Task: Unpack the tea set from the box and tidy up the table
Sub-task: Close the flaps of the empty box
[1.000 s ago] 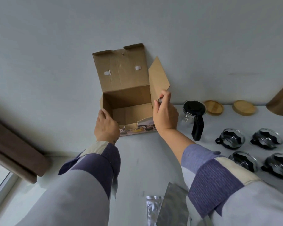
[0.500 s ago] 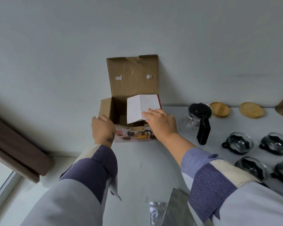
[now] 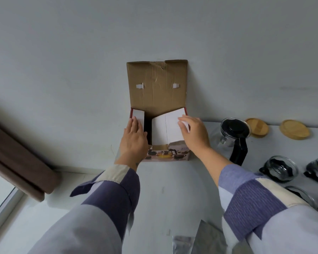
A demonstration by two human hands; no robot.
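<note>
A cardboard box [image 3: 157,83] with a printed tea-set picture on its front stands against the wall, its top lid upright. My left hand [image 3: 134,138] presses the left side flap [image 3: 139,115] inward with straight fingers. My right hand [image 3: 193,133] presses the right side flap [image 3: 168,128] down over the opening. A glass teapot [image 3: 234,133] with a black lid and handle stands to the right of the box. Several glass cups [image 3: 281,168] with black handles sit at the right.
Two round wooden lids [image 3: 257,126] lie by the wall at the right. A silver foil bag [image 3: 206,239] lies at the near table edge. A brown curtain [image 3: 17,158] and a window are at the left. The table [image 3: 173,189] is white.
The right flap has been folded from upright down over the opening. My left hand moved from the box's front edge onto the left flap and folded it inward.
</note>
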